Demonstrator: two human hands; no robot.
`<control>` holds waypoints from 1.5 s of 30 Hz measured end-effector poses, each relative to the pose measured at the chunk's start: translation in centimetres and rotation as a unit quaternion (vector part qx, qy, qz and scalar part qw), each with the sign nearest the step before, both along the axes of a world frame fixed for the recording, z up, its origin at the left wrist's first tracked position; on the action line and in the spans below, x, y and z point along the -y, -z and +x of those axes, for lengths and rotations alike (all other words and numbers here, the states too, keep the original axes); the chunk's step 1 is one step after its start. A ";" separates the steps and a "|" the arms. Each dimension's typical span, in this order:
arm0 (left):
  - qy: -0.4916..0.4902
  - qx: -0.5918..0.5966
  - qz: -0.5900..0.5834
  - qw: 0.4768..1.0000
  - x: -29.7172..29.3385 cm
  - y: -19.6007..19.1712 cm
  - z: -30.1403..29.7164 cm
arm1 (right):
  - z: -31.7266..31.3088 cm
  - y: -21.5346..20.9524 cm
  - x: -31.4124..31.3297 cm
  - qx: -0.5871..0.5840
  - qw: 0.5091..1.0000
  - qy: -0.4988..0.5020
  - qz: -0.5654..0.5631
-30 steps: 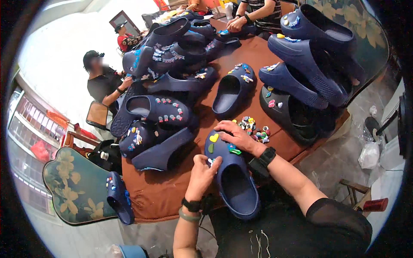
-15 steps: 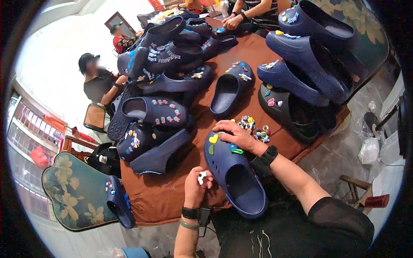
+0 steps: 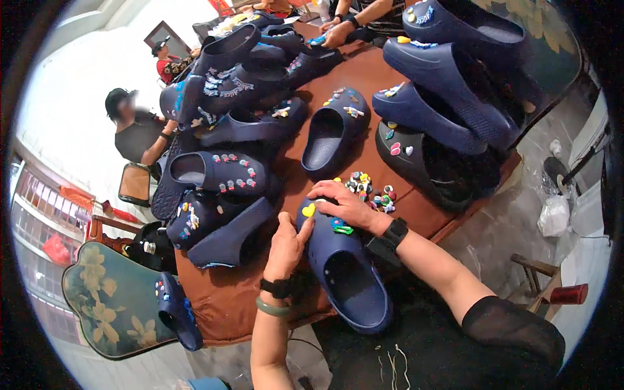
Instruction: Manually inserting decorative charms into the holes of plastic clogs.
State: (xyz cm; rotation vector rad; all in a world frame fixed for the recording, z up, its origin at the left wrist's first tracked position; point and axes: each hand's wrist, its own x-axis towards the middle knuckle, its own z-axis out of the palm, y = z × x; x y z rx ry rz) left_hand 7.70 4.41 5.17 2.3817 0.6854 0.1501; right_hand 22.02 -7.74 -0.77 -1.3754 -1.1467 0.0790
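Observation:
A navy clog (image 3: 344,250) lies at the table's front edge, toe pointing away from me. A yellow heart charm (image 3: 309,210) and a blue-and-green charm (image 3: 339,226) sit on its toe. My right hand (image 3: 348,207) is closed over the toe from the right, fingers curled over its front. My left hand (image 3: 285,246) is closed against the clog's left side, its thumb at the edge beside the heart; its other fingers are partly hidden. I cannot see the white charm now. A pile of small colourful charms (image 3: 370,190) lies just beyond my right hand.
Decorated navy clogs (image 3: 227,172) are heaped on the left of the brown-covered table (image 3: 221,292). Another decorated clog (image 3: 335,133) lies ahead, and more are stacked on the right (image 3: 448,91). One clog (image 3: 177,312) leans at the front left corner. Other people work at the far side.
My left hand has moved up and away from me to the clog's side, and the white charm it held is out of sight. The view has shifted slightly.

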 end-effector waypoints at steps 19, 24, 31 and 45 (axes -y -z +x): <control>-0.076 0.234 -0.303 0.921 -2.1 0.9 1.6 | 0.0 1.0 -0.7 0.001 1.000 0.013 0.016; 0.016 0.023 -0.058 0.998 -2.5 0.9 3.9 | 0.1 0.7 -0.7 -0.063 0.998 0.000 0.014; 0.090 -0.084 0.057 0.991 -2.8 -1.9 4.1 | -0.2 0.7 -1.1 -0.029 0.999 0.021 0.029; 0.249 0.036 0.250 0.935 -3.3 0.3 4.3 | 0.5 1.1 -0.2 -0.046 0.998 -0.026 -0.039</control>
